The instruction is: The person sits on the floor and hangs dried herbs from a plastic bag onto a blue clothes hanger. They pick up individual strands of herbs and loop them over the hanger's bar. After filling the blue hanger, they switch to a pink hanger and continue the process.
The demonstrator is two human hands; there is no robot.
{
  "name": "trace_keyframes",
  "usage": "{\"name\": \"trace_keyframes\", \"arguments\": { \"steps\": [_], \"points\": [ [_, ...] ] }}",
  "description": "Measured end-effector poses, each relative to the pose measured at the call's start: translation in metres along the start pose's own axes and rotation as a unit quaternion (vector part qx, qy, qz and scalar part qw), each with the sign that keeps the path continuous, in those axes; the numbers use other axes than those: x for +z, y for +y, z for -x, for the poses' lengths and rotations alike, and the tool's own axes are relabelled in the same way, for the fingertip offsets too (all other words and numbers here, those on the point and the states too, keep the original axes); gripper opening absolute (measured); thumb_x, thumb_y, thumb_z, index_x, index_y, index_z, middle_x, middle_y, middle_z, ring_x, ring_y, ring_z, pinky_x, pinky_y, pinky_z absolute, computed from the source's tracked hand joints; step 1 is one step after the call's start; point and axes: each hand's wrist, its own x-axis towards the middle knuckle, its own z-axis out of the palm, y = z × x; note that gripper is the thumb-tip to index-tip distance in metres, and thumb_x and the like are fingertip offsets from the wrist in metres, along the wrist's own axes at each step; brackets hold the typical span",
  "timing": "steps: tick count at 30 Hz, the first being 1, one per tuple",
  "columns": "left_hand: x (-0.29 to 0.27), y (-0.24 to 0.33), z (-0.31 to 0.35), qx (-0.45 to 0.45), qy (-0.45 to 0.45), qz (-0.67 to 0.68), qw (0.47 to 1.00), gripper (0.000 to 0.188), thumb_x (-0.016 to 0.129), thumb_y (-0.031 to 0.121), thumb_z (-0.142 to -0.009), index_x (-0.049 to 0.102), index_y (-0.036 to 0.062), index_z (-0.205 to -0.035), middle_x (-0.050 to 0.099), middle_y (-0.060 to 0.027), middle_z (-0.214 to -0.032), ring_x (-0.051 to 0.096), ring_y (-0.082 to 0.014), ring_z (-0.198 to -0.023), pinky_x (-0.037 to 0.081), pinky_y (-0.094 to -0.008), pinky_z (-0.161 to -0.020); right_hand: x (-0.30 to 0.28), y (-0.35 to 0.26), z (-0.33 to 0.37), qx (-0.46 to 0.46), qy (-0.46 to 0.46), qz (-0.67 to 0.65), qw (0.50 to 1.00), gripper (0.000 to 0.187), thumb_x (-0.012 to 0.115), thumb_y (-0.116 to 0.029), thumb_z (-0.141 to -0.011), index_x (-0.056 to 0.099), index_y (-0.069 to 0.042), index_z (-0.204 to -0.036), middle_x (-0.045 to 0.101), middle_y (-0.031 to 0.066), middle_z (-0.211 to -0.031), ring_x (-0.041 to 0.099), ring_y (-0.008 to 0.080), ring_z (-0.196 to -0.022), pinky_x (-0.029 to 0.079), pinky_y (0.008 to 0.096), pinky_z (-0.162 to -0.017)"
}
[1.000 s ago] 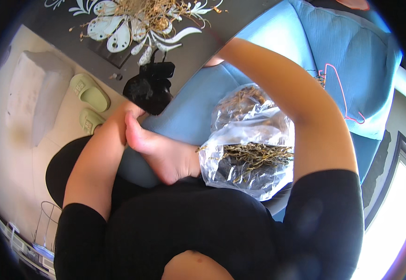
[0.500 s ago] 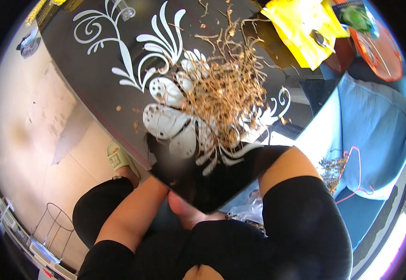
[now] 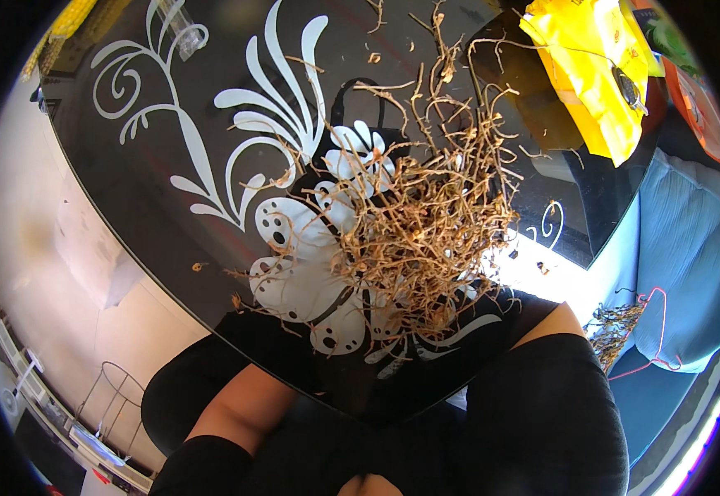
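Neither of my hands shows; no fingers can be seen at the table. A bare limb (image 3: 240, 407) with a black sleeve or trouser edge runs under the table's near left edge, its end hidden. On the glossy black table (image 3: 169, 240), which has white flower and scroll patterns, lies a tangled heap of dry brown twiggy stems or roots (image 3: 426, 223). Thin stems stick out of the heap toward the far side, and small crumbs lie scattered around it. My black-clothed leg (image 3: 542, 405) is to the right, below the table edge.
A yellow bag (image 3: 591, 74) with a small dark object on it lies at the far right, near an orange-red tray (image 3: 695, 107). A clear plastic object (image 3: 184, 33) sits far left. On the right are blue seating (image 3: 682, 256), a pink hanger (image 3: 664, 326) and dried sprigs (image 3: 614, 331).
The view has shifted, so the table and heap appear lower and larger. The green slipper and the bare foot below the table have dropped out of sight. The heap looks otherwise much the same.
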Motion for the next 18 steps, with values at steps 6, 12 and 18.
{"name": "trace_keyframes", "arguments": {
  "steps": [6, 12, 18],
  "points": [
    [0.001, -0.006, -0.002, 0.004, -0.011, 0.003, 1.0, 0.038, 0.054, 0.035, -0.081, 0.061, 0.0079, -0.106, 0.061, -0.0094, -0.103, 0.055, -0.0185, -0.091, 0.041, -0.0334, -0.083, 0.008, -0.001, -0.002, 0.006, -0.006, -0.009, 1.0, 0.046, 0.041, -0.038, -0.088, 0.051, -0.002, -0.114, 0.053, 0.0162, -0.114, 0.05, 0.0314, -0.106, 0.039, 0.0382, -0.091],
    [0.006, -0.004, -0.002, 0.05, -0.015, -0.005, 0.999, 0.039, 0.053, 0.037, -0.081, 0.061, 0.0075, -0.107, 0.061, -0.01, -0.104, 0.055, -0.0187, -0.091, 0.041, -0.0336, -0.083, 0.008, -0.005, -0.007, -0.003, -0.017, 0.018, 1.0, 0.047, 0.042, -0.038, -0.087, 0.05, -0.001, -0.115, 0.052, 0.0172, -0.115, 0.05, 0.0321, -0.107, 0.039, 0.0383, -0.091],
    [-0.005, 0.003, -0.008, 0.157, -0.03, -0.028, 0.987, 0.04, 0.053, 0.038, -0.082, 0.061, 0.0072, -0.107, 0.061, -0.0105, -0.105, 0.055, -0.0189, -0.092, 0.041, -0.0339, -0.084, 0.029, -0.002, -0.038, -0.031, -0.055, 0.084, 0.995, 0.048, 0.042, -0.039, -0.087, 0.049, -0.001, -0.116, 0.051, 0.0182, -0.116, 0.049, 0.0328, -0.107, 0.039, 0.0385, -0.091]
  ]
}}
